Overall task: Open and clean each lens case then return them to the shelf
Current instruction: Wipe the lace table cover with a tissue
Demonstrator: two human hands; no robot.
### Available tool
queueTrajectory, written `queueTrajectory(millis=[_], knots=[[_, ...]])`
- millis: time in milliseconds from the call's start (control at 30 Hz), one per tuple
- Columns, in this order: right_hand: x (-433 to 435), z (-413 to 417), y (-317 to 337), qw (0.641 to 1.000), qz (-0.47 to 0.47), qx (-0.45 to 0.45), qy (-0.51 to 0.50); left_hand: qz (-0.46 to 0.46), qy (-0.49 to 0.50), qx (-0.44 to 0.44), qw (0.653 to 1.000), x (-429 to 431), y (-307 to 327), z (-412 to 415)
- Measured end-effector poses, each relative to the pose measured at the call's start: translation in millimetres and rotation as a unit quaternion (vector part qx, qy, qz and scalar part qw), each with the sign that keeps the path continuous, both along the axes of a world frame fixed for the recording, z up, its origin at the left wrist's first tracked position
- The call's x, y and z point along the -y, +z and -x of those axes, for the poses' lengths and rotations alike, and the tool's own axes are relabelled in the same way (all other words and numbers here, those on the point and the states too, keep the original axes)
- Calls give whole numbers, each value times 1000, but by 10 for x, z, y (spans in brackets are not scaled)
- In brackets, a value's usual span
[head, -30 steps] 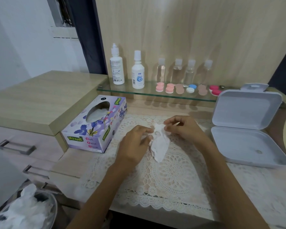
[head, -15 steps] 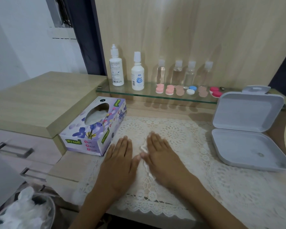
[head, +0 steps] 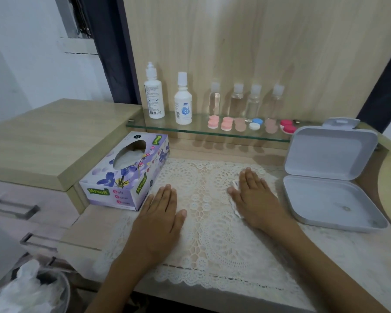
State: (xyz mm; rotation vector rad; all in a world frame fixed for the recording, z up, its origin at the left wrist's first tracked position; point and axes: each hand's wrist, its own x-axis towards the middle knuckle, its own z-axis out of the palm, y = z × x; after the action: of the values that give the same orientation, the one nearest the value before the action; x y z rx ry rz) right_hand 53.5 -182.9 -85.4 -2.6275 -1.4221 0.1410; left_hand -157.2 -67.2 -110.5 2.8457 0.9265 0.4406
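Several lens cases stand in a row on the glass shelf [head: 167, 128]: two pink ones [head: 213, 122], two tan ones [head: 240, 124], a blue-and-white one [head: 255, 124] and a red one [head: 288, 126]. My left hand [head: 160, 211] lies flat on the lace mat [head: 203, 222], palm down, holding nothing. My right hand [head: 255, 199] lies flat on a white tissue [head: 234, 185], which shows only at its edges beside my thumb and fingers.
A purple tissue box [head: 124, 172] stands left of the mat. An open grey plastic box [head: 330, 177] sits at the right. Two white bottles [head: 183, 100] and several small clear bottles [head: 237, 98] stand on the shelf. A bin with used tissues [head: 27, 288] is at lower left.
A second ago both hands held the tissue up; they then pressed it flat on the mat. Since then my hands have slid apart, the right one staying on the tissue.
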Motion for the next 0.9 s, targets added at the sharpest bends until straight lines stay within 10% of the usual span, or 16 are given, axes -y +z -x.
queueTrajectory(millis=[500,900], knots=[[-21,584,-36,986,-18,-6,166,-49,-4,-5,999,-109,-84,-12],[54,71,-37,998,3,28,57,-67,-5,5,998,-150,-87,-23]])
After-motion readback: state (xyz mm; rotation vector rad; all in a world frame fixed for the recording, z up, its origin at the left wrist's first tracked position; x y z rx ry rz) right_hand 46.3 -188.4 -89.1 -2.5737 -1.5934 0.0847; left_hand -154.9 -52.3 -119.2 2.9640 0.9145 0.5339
